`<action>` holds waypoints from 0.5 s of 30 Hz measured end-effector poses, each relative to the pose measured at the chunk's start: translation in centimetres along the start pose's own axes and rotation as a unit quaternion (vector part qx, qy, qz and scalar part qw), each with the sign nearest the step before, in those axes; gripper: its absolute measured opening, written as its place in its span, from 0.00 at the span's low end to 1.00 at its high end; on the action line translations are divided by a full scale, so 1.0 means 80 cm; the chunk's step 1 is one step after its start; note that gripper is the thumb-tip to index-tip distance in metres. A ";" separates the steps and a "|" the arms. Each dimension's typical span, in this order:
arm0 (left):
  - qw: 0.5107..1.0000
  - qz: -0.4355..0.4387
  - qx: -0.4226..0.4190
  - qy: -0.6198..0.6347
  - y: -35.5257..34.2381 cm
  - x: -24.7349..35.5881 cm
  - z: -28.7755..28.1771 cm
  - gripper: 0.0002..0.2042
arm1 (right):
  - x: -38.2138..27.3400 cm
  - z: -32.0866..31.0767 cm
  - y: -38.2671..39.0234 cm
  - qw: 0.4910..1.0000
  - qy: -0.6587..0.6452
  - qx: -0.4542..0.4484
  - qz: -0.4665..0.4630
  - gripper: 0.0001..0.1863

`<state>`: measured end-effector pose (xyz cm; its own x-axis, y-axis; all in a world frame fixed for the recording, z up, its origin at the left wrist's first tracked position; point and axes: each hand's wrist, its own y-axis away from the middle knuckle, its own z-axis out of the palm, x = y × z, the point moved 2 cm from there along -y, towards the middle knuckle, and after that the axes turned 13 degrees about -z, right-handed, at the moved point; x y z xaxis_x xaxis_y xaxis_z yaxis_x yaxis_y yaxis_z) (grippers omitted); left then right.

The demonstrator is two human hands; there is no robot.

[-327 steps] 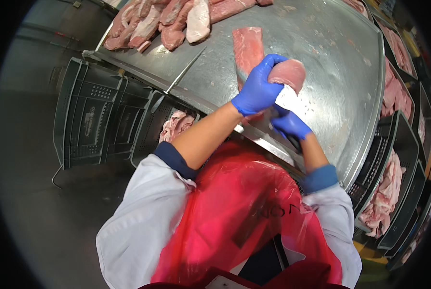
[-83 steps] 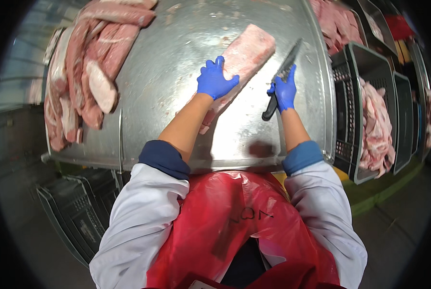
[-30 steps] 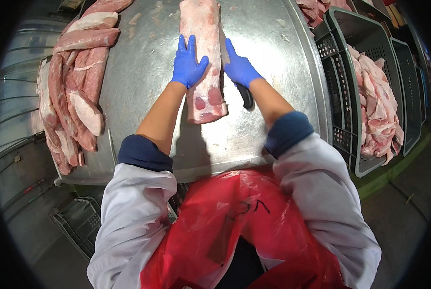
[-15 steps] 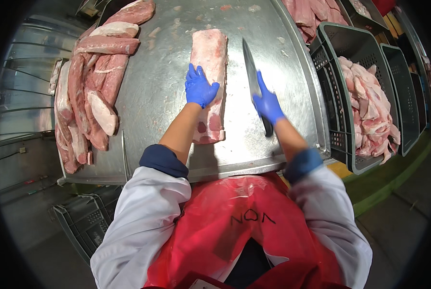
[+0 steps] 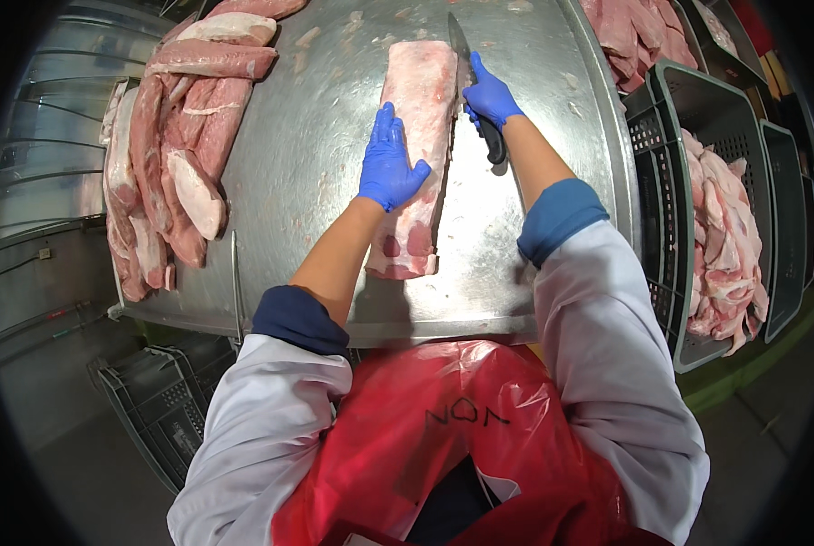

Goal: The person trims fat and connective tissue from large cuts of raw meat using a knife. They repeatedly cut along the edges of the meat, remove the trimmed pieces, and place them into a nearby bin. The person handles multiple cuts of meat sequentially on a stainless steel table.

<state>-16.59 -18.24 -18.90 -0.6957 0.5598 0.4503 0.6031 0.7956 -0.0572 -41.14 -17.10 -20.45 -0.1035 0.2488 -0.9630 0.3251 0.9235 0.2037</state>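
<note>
A long slab of pale, fat-covered meat (image 5: 423,109) lies lengthwise on the metal table. My left hand (image 5: 391,168), in a blue glove, rests flat on the slab's left side with the fingers pointing away from me and the thumb spread. Just right of the slab's far half, my right hand (image 5: 492,96), also gloved in blue, grips a knife (image 5: 459,44) by its black handle. The blade points away from me, beside the slab's far right edge; whether it touches the meat I cannot tell.
Several trimmed meat pieces (image 5: 209,136) are piled along the left of the metal table (image 5: 321,136). At the right stands a grey crate (image 5: 721,86) with pale trimmings (image 5: 723,241). Another heap of meat (image 5: 639,36) is at the far right. A dark crate (image 5: 157,400) sits below the table's left edge.
My right hand has carried the knife away from me and closer to the slab's far right edge. The left hand stays on the slab. The whole view has shifted slightly.
</note>
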 end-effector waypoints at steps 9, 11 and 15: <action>0.999 0.032 0.013 0.005 -0.001 -0.012 0.009 0.45 | 0.016 0.058 0.101 0.996 0.080 -0.050 0.012 0.48; 1.000 0.027 0.008 -0.001 -0.005 -0.011 0.010 0.45 | 0.034 0.069 0.135 0.993 0.099 -0.066 0.000 0.48; 0.999 0.037 0.016 -0.011 0.004 -0.023 0.013 0.46 | 0.028 0.088 0.210 0.978 0.156 -0.132 0.032 0.48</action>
<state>-15.56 -18.75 -20.68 -0.6584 0.6219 0.4240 0.6409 0.7586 -0.1175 -29.34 -3.07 -20.44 -0.3865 0.3469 -0.8545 0.0899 0.9363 0.3395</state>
